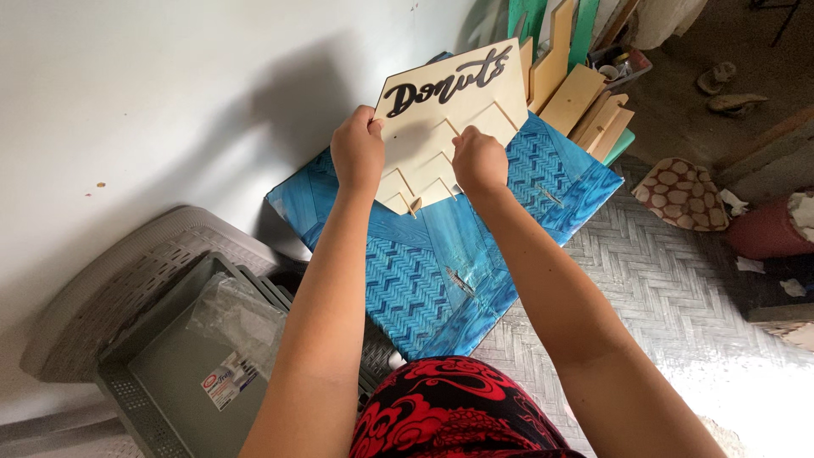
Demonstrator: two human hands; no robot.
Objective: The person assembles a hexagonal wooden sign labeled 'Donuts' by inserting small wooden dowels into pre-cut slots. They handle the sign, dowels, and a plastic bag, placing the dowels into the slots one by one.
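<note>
A pale wooden sign board (458,102) with dark script lettering and chevron-shaped slats stands tilted against the white wall. My left hand (357,154) grips its left edge, and my right hand (479,161) holds its lower middle, fingers curled on the slats. The board rests over a large blue herringbone-patterned panel (441,254) that leans on the wall below it.
Several bare wooden boards (585,102) and green ones lean at the back right. A grey plastic crate (170,356) with a plastic bag sits at lower left beside a grey basket (102,288). A spotted cushion (682,195) lies on the woven floor mat (678,288).
</note>
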